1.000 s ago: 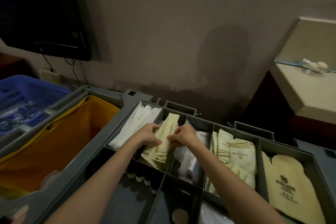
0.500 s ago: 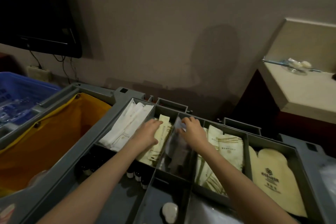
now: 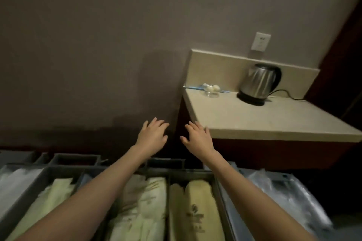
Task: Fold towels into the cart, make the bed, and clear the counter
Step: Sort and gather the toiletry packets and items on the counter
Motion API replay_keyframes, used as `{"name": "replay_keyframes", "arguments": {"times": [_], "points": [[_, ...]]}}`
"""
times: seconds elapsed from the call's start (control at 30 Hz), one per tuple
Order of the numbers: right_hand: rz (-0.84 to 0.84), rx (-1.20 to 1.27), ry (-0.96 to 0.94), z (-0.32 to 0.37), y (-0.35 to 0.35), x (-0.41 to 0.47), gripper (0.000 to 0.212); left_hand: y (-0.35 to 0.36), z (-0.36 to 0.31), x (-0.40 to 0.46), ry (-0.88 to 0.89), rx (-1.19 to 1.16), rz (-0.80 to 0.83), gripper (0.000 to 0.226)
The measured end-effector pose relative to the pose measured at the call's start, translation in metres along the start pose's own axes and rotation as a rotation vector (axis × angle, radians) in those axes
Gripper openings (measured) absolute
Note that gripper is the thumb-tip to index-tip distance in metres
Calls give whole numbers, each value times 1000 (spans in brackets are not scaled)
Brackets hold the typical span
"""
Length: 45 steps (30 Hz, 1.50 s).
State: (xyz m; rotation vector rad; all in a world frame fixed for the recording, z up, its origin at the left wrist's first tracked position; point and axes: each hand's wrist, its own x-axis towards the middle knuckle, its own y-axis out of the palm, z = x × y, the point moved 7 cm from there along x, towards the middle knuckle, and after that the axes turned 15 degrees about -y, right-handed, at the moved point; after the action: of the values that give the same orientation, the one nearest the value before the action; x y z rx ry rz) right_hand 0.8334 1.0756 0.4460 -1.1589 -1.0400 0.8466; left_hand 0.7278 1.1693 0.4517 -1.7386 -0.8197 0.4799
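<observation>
Left hand [image 3: 151, 136]: fingers spread, nothing held, raised beyond cart [image 3: 125, 172].
Right hand [image 3: 197, 137]: fingers spread, empty, near table [image 3: 274, 121] corner.
Cart: cut off below; packet print unreadable.
Table items: kettle [image 3: 258, 82]; small dish [image 3: 211, 89], contents indistinct.

Both arms outstretched; left hand [image 3: 152, 137], right hand [image 3: 198, 137] palms down, fingers spread, empty.

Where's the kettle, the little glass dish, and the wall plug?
kettle [image 3: 259, 82], head view, on its shiny steel body.
glass dish [image 3: 211, 92], head view, on its clear rim.
wall socket [image 3: 261, 41], head view, on the white plate's middle.
</observation>
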Motion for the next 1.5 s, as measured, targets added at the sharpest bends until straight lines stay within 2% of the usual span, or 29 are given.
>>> {"name": "replay_keyframes", "arguments": {"times": [0.13, 0.27, 0.4, 0.6, 0.8, 1.03, 1.2, 1.3, 1.4, 1.5], "points": [[-16, -46, 56, -81, -33, 15, 50, 7, -84, 49, 74, -25, -1, 51], [-41, -31, 78, -149, -47, 40, 51, 23, -137, 102, 58, -65, 9, 49], [-75, 16, 89, -210, -44, 74, 51, 41, -168, 140, 32, -73, 43, 48], [-198, 141, 108, -264, -44, 133, 42, 31, -176, 189, -5, -98, -10, 47], [-266, 292, 106, -296, -45, 184, 36, 27, -176, 221, -19, -132, -58, 46], [-198, 320, 126, -320, -29, 222, 35, 28, -169, 247, -44, -138, -75, 45], [-347, 661, 285, -336, -7, 223, 23, 31, -172, 255, -47, -190, -93, 42], [-389, 798, 372, -339, -4, 218, 29, 38, -169, 261, -66, -235, -78, 42], [-370, 928, 462, -340, -3, 211, 39, 41, -171, 261, -67, -228, -89, 41], [-359, 1124, 499, -331, -2, 190, 41, 44, -177, 256, -46, -284, -85, 40]]}}
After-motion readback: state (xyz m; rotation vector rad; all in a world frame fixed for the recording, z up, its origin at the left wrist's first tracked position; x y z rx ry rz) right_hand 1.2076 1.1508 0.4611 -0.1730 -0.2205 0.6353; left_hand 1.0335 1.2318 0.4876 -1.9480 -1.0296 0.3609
